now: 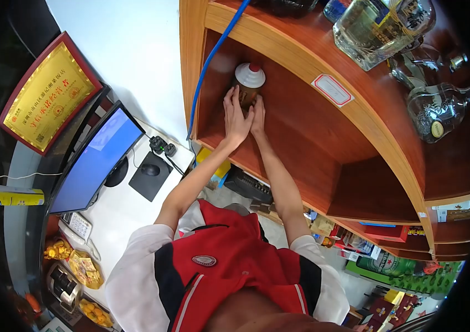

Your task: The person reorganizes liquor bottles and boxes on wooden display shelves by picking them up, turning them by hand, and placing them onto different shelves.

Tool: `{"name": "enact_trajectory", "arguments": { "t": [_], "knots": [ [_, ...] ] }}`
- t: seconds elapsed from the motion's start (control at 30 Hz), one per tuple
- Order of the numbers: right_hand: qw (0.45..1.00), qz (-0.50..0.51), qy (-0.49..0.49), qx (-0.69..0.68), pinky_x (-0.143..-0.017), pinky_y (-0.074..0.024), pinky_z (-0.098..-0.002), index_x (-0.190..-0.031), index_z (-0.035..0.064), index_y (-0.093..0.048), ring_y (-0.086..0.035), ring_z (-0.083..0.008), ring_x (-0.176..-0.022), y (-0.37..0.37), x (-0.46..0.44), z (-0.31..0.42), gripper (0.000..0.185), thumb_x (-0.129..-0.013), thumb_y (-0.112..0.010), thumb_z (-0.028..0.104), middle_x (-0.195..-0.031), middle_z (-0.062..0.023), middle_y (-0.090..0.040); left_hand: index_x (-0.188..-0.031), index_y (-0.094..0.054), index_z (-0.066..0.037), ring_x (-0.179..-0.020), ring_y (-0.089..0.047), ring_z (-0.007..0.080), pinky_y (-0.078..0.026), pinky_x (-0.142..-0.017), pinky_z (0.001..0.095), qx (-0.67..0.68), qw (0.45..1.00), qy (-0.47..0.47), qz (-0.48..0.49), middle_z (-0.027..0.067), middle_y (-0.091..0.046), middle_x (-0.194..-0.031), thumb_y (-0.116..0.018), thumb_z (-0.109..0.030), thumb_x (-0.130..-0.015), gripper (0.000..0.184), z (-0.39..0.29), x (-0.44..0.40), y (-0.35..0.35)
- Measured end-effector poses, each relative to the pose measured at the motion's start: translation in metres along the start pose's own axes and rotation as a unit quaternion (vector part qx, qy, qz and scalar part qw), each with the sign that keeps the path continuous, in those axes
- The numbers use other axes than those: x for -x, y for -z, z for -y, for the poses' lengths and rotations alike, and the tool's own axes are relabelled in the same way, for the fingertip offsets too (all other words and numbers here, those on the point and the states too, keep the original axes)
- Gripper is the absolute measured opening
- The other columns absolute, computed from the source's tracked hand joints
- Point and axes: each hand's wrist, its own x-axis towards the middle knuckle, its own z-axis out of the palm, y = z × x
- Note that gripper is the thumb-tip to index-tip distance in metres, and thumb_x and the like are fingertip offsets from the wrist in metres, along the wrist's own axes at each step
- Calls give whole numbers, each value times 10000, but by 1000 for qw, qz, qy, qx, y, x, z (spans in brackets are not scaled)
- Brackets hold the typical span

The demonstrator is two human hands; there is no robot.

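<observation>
At the far left of the shelf, holds the bottle between left hand and right hand, with fingers curved against both sides. Already has it inside; has not yet let go. Cannot tell whether resting or lifted.

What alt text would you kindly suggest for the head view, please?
A person's left hand and right hand cup a brown container with a white top in a wooden shelf. Glass bottles sit at upper right; a monitor stands on a white desk at left.
</observation>
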Motion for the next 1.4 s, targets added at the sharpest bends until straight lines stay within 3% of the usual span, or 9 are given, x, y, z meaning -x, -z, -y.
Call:
{"name": "enact_trajectory", "arguments": {
  "t": [0.3,0.43,0.63,0.9,1.1,1.17,1.23,1.33,1.4],
  "knots": [
    [982,-12,44,182,-1138,-434,-466,-1555,-2,-333,-492,-432,-1381,0,4,-13,718,-917,-656,70,-1515,-279,-460,-1552,-342,-13,-1372,-417,445,-379,-1150,470,-4,999,-2,-40,257,-387,-1498,-689,-82,-900,742,-13,8,5],
    [980,-44,45,189,-1149,-430,-462,-1528,-33,-356,-480,-403,-1406,22,51,11,780,-887,-768,132,-1517,-268,-457,-1186,-653,-15,-947,-646,286,-544,-835,355,81,987,-113,-84,179,-589,-1222,-700,-5,-889,301,-94,28,42],
    [989,-54,-14,138,-823,-581,-387,-1241,-28,-599,-701,-287,-983,73,142,60,464,-884,-812,178,-1080,-185,-704,-1110,-655,9,-926,-645,265,-545,-832,377,71,868,-448,-202,163,-634,-1088,-731,-31,-883,242,-289,-34,135],
    [999,-2,-42,18,-785,-580,-310,-1127,-12,-661,-712,-165,-885,130,237,123,256,-943,-760,136,-959,-122,-738,-1598,-236,-13,-1213,-589,433,-496,-1026,475,-165,934,-244,-201,294,-579,-1296,-873,-390,-766,1114,-389,-129,87],
    [1000,-23,-16,-10,-781,-590,-321,-1084,-3,-671,-733,-192,-853,160,271,150,191,-942,-742,103,-925,-128,-741,-1489,-398,-22,-1104,-623,463,-511,-976,497,-82,920,-310,-223,293,-621,-1220,-835,-321,-801,868,-389,-131,94],
    [999,-37,-14,-28,-781,-592,-320,-1091,-5,-670,-727,-184,-855,170,272,176,182,-946,-731,87,-939,-126,-740,-1438,-405,38,-1112,-672,280,-548,-965,363,4,942,-270,-198,198,-627,-1270,-896,-231,-806,845,-396,-109,104],
    [999,-39,1,-18,-777,-590,-315,-1086,-6,-674,-719,-179,-861,178,267,212,169,-940,-728,60,-942,-121,-733,-1488,-309,25,-1142,-673,295,-551,-993,389,24,942,-273,-193,214,-604,-1333,-867,-212,-849,881,-391,-94,114],
    [983,-75,170,-5,-769,-584,-314,-1095,1,-680,-712,-183,-873,180,256,254,209,-899,-752,1,-1026,-133,-710,-1528,-239,-24,-1211,-655,329,-556,-1023,436,316,906,-273,-66,217,-589,-1369,-753,-58,-924,794,-386,-51,134],
    [958,-102,265,40,-841,-573,-339,-1188,3,-658,-685,-264,-1017,179,253,286,380,-839,-810,0,-1172,-165,-667,-1551,-223,-53,-1197,-656,358,-561,-1017,456,358,896,-262,-16,231,-567,-1368,-798,-235,-898,889,-385,-21,150]
  ]
}}
